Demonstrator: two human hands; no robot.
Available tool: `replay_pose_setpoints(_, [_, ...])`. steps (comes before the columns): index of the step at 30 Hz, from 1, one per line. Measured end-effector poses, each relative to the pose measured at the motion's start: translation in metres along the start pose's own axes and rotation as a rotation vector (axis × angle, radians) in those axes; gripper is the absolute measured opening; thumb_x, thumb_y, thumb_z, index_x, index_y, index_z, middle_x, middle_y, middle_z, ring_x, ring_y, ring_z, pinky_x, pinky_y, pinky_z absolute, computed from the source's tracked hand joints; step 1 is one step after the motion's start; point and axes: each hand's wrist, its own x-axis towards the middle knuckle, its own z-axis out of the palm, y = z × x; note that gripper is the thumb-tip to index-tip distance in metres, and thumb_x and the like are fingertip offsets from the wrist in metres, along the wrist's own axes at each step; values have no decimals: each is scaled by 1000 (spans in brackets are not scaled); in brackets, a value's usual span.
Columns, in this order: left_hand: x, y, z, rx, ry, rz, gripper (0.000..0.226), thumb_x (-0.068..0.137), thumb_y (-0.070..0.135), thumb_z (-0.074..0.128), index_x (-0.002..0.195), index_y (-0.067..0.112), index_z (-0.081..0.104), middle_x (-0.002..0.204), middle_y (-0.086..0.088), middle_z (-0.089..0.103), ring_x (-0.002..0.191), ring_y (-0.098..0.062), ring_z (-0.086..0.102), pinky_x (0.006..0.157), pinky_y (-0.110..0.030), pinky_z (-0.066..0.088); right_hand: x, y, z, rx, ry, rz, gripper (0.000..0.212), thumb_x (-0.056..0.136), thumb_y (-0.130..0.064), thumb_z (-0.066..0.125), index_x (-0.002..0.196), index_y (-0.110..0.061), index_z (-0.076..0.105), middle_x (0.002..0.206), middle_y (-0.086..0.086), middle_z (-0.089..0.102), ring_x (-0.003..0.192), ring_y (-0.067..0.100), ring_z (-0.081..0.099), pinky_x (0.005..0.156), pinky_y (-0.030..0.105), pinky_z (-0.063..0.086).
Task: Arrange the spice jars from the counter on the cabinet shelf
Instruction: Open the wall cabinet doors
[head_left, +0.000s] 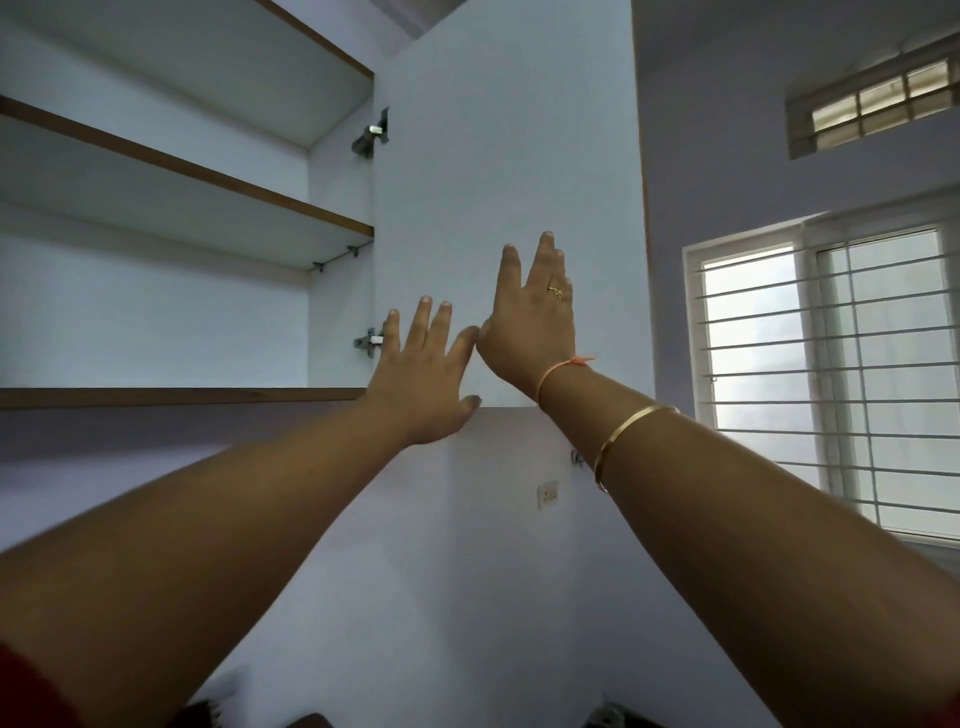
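A: The spice jars?
B: None seen. The left hand (421, 382) and right hand (530, 325) are pressed open-fingered on the cabinet door (498, 130); shelf (156, 397) left of the fingers (544, 257).
A: Handling?
B: Probably rigid, breakable; best gripped round the body.

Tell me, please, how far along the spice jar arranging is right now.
Done: the cabinet door stands open, exposing the shelves. In hand: the left hand and right hand lie flat on the door, fingers straight, holding no jar. Left: no jar shows on the shelves, and the counter is out of view, so apparently every jar is yet to be placed.
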Motion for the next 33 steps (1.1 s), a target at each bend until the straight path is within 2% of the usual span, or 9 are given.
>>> replay_pose_setpoints(10, [-67,-125,-21,153,-20,-92,79,89,49,47,149,21,5,157,-16,-3,144,-35,-11,113,-55,-6,-15,-122,13,143,-85,-72,72,89,-18,48,150,-8,11,156,26,-9,145,40,-2,119,46,13])
replay_pose_setpoints(20, [-130,-232,-40,315,-53,-201,80,89,46,47,149,17,3,157,-17,-3,144,-37,-10,114,-53,-5,-24,-228,38,319,-123,-79,67,87,-12,47,147,-7,19,156,26,-2,145,39,6,117,44,20])
replay_pose_setpoints(23, [-149,-258,-41,347,-64,-257,83,90,45,47,149,14,-2,157,-19,-3,144,-36,-9,115,-51,-4,-27,-253,48,398,-180,-91,63,88,-13,47,146,-7,21,154,27,8,142,41,15,112,44,25])
replay_pose_setpoints(27, [-172,-290,-40,392,-86,-331,88,88,53,43,149,11,-4,156,-20,-3,144,-36,-8,116,-49,-3,-26,-285,66,509,-204,-165,55,92,-19,45,143,-6,27,142,21,33,128,40,35,97,43,38])
replay_pose_setpoints(30, [-182,-311,-38,412,-84,-363,93,86,60,43,149,8,-2,156,-20,-1,144,-35,-6,116,-47,-4,-20,-308,80,600,-231,-185,52,94,-24,44,141,-7,30,137,20,39,124,39,40,92,42,40])
replay_pose_setpoints(33, [-187,-325,-35,428,-73,-386,99,82,66,43,149,8,-1,156,-20,-1,144,-35,-7,116,-48,-3,-13,-329,94,728,-265,-162,50,96,-29,43,139,-7,32,136,19,41,123,38,42,93,42,40])
